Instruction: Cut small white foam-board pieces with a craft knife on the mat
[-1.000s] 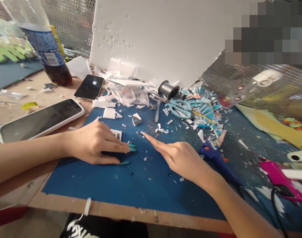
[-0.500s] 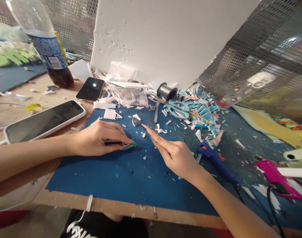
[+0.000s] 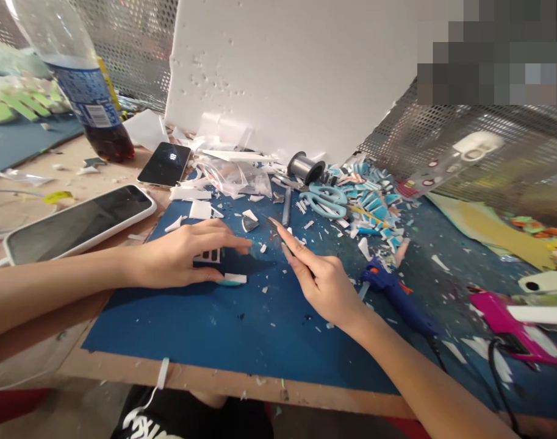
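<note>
Blue bottle label [image 3: 83, 91]: barcode, text illegible to us. Our left hand [image 3: 182, 253], fingers parted, arches over windowed white piece [image 3: 209, 256] on blue mat [image 3: 260, 335]; right hand [image 3: 326, 283] pinches thin blade [image 3: 273, 224]. Perforated metal wall [image 3: 132, 55] behind.

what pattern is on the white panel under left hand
Dark rectangles; the white panel, partly hidden by the left hand, shows best in the head view.

L hand [image 3: 186, 253] and R hand [image 3: 330, 286] hover over worktable [image 3: 99, 367] mat [image 3: 214, 338], glue gun [image 3: 399, 299] R of R hand; scissors [image 3: 327, 202], spool [image 3: 305, 167] twd. back, scrap pile [image 3: 374, 189] on their R, board [image 3: 278, 73] behind. Front phone [image 3: 81, 222] lies L; behind it, rear phone [image 3: 165, 164], soda bottle [image 3: 93, 100].
</note>
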Demonstrator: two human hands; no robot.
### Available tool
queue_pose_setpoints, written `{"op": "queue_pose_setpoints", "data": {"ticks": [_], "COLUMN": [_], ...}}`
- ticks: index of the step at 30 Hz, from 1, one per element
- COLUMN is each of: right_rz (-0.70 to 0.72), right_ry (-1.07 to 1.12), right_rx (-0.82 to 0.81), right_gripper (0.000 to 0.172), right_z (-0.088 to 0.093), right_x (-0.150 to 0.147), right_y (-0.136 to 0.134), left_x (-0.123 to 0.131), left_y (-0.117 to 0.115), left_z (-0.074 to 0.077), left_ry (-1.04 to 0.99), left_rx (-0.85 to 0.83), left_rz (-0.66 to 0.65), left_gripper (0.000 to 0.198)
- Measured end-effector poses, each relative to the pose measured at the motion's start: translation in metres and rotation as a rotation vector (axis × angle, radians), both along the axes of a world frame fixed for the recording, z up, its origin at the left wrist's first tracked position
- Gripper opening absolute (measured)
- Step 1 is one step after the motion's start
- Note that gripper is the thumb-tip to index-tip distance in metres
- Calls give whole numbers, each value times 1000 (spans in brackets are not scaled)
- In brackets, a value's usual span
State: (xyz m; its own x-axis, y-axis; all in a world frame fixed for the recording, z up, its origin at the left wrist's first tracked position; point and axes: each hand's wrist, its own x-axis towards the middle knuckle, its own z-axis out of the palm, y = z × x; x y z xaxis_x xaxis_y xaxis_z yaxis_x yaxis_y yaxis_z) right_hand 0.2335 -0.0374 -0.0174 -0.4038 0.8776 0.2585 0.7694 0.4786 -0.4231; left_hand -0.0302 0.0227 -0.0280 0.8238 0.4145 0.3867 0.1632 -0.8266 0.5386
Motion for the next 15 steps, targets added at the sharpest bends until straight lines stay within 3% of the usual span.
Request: {"op": "queue_pose_setpoints", "data": {"ticks": [5,8,12,15], "right_rz": [-10,-17,-43,-57], "right_ry": [10,9,25,54], "right_rx": [-5,-16,-34,-41], "right_gripper": [46,46,47,47], "right_z": [-1,-1,-1,-2], "right_x": [-1,0,1,1], "right_y": [0,0,1,2], "left_x": [4,6,5,6], "left_y": [2,0,-3,-6], "left_z": [-2,-3,-4,-3], "left_ry": [194,173,26,-45], "left_rx": [5,-7,-81,-155], "left_rz": [-153,-215,-152,-35], "left_gripper": [53,49,41,38]}}
